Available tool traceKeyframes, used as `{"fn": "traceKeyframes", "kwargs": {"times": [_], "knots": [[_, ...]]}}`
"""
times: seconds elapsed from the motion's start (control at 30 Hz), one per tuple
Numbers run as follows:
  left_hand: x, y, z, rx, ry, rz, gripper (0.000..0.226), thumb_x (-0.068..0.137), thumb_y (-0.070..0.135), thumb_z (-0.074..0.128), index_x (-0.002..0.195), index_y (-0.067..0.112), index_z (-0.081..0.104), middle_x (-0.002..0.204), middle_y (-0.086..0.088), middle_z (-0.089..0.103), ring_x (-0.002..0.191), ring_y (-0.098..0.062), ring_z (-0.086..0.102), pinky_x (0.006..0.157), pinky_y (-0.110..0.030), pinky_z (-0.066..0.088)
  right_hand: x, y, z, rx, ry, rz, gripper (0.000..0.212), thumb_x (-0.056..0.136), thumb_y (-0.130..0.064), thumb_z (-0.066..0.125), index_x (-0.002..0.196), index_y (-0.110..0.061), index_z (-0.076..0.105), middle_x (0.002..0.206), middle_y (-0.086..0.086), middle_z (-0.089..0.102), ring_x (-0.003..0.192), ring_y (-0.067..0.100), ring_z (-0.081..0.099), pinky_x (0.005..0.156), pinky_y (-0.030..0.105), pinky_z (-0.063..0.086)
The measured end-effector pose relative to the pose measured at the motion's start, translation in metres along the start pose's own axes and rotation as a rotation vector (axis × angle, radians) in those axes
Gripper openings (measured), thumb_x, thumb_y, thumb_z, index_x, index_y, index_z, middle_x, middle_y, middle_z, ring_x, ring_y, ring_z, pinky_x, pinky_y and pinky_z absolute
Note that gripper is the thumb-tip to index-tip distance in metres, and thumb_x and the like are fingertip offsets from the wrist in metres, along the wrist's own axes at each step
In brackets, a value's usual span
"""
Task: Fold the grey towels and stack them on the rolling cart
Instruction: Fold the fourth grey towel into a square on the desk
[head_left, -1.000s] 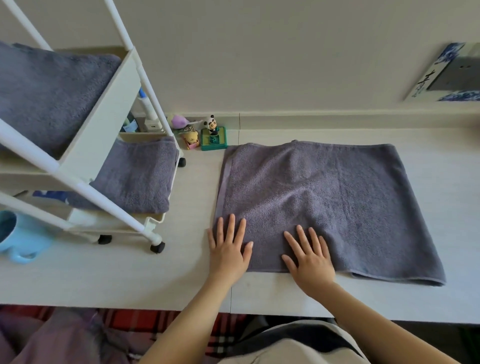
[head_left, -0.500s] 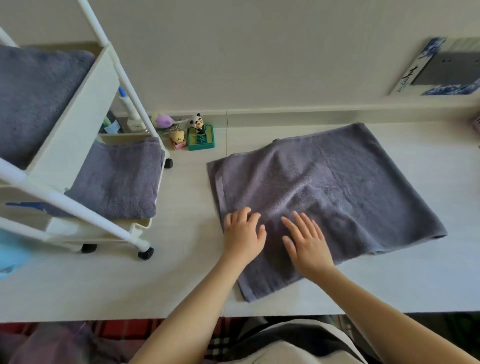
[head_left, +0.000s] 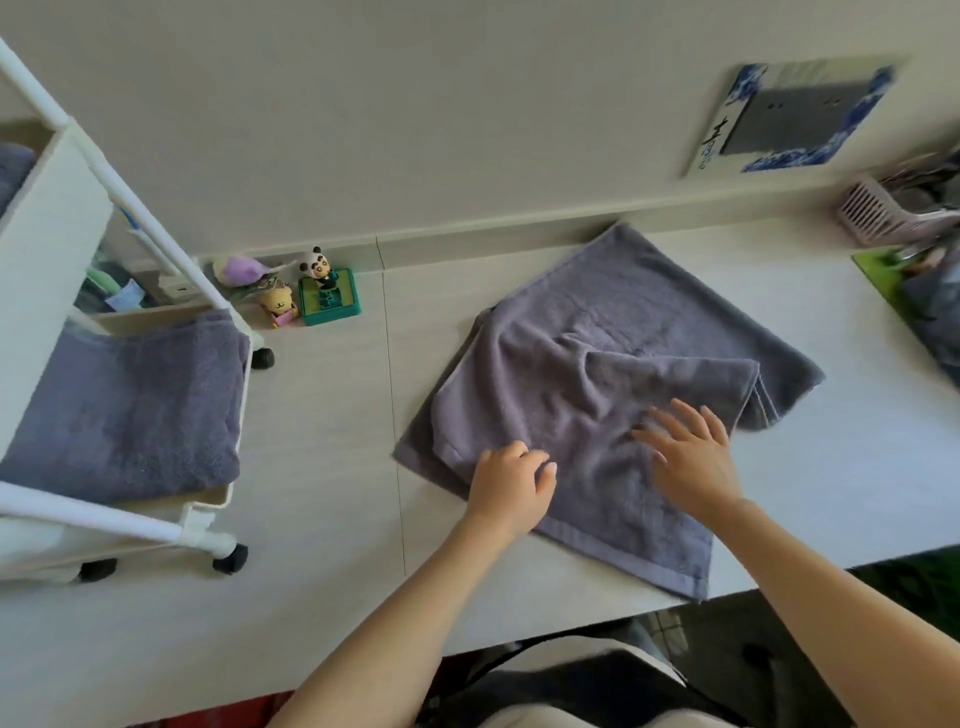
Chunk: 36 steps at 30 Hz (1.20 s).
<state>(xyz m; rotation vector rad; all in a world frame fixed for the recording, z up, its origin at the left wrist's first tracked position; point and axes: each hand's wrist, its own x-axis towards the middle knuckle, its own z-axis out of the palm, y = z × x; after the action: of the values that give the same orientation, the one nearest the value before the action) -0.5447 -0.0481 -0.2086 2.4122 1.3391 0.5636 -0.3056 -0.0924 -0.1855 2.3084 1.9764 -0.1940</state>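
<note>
A grey towel (head_left: 597, 395) lies skewed and rumpled on the white table (head_left: 322, 441), one corner hanging over the front edge. My left hand (head_left: 511, 486) rests on its near left part with fingers curled into the cloth. My right hand (head_left: 685, 452) lies flat on the towel with fingers spread, just right of the left one. At the left stands the white rolling cart (head_left: 57, 249). A folded grey towel (head_left: 130, 410) lies on its lower shelf, and the edge of another grey towel (head_left: 13, 169) shows on the upper shelf.
Small toy figures (head_left: 311, 291) and a green box stand against the wall behind the cart. A pink slotted basket (head_left: 883, 213) and a green board with dark cloth (head_left: 930, 306) sit at the far right. A blue-framed picture (head_left: 795, 114) leans on the wall.
The towel has turned from lying square to skewed, and a fold has bunched up across its middle. Both hands moved with it; the left hand's fingers went from flat to curled.
</note>
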Motion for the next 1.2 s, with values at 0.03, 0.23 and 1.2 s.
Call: {"fn": "traceKeyframes", "kwargs": {"times": [0.03, 0.23, 1.2], "knots": [[0.004, 0.001, -0.001, -0.007, 0.043, -0.011, 0.035, 0.082, 0.033, 0.042, 0.081, 0.015, 0.072, 0.072, -0.004, 0.061, 0.062, -0.03, 0.06, 0.06, -0.034, 0.048, -0.005, -0.005, 0.0, 0.023, 0.028, -0.004, 0.044, 0.088, -0.032, 0.037, 0.126, -0.029, 0.059, 0.143, 0.001, 0.047, 0.139, 0.031, 0.029, 0.115, 0.041, 0.003], [0.02, -0.031, -0.018, 0.076, 0.013, -0.526, 0.047, 0.09, 0.024, 0.055, 0.134, 0.008, 0.049, 0.139, -0.017, 0.044, 0.124, -0.037, 0.043, 0.099, -0.046, 0.033, -0.048, -0.04, 0.038, 0.063, -0.055, -0.029, 0.06, 0.097, -0.057, 0.009, 0.145, -0.029, 0.031, 0.15, 0.003, 0.035, 0.139, 0.026, 0.027, 0.115, 0.036, 0.001], [-0.01, -0.053, -0.004, 0.297, -0.11, 0.007, 0.052, 0.087, 0.038, 0.037, 0.13, 0.017, 0.057, 0.138, -0.01, 0.052, 0.127, -0.03, 0.049, 0.107, -0.055, 0.028, -0.065, -0.055, 0.046, 0.097, 0.061, 0.031, 0.055, 0.093, -0.051, 0.028, 0.138, -0.024, 0.047, 0.14, 0.008, 0.049, 0.133, 0.032, 0.041, 0.112, 0.042, 0.014]]}}
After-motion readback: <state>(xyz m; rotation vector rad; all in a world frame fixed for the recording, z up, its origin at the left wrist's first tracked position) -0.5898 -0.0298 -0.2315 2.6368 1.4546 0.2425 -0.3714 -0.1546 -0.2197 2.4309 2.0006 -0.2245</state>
